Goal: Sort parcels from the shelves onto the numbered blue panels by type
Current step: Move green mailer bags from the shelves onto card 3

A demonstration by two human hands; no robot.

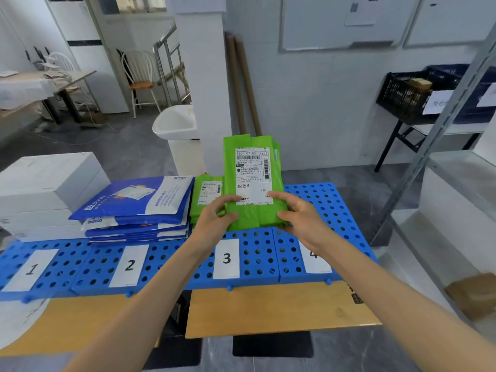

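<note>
A green parcel with a white shipping label is held above blue panel 3, tilted up toward me. My left hand grips its lower left edge and my right hand grips its lower right edge. Behind my left hand lies a stack of green parcels on panel 3. A pile of blue and white mailers sits on panel 2. White boxes are stacked on panel 1. Panel 4 shows only its perforated surface.
The panels lie across wooden tables. A metal shelf frame stands at the right with a cardboard box low beside it. A black crate sits on a far table. A white bin and chair stand behind.
</note>
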